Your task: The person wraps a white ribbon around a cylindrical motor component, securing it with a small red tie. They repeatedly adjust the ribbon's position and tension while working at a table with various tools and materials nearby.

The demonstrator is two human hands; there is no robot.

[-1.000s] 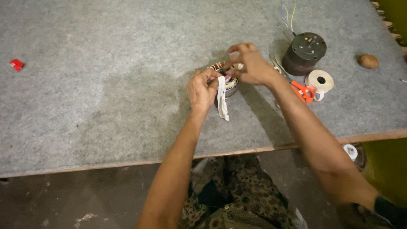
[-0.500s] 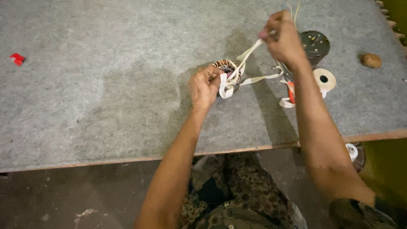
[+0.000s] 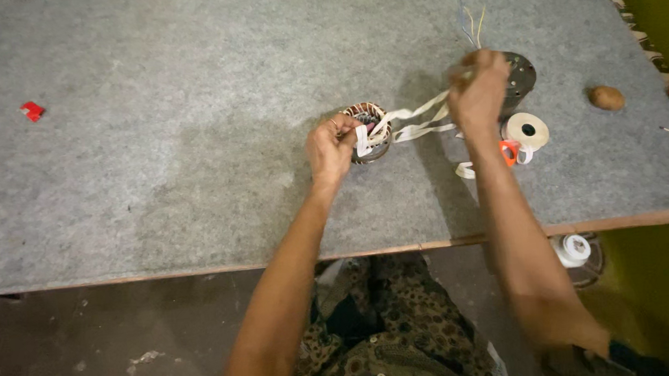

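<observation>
While the left hand [image 3: 332, 143] pinches a small copper-wound coil ring [image 3: 367, 119] near the middle of the grey felt desk [image 3: 143, 149], the right hand [image 3: 476, 88] is closed on white tape [image 3: 417, 112] drawn taut from the ring toward the right. Both hands are well apart, joined only by the tape. Just right of the right hand sits a dark round spool [image 3: 520, 76] with thin coloured wires rising from it, and nearer lie a white tape roll [image 3: 527, 130] and orange-handled scissors [image 3: 508, 151]. Far left lies a small red scrap [image 3: 33, 111].
</observation>
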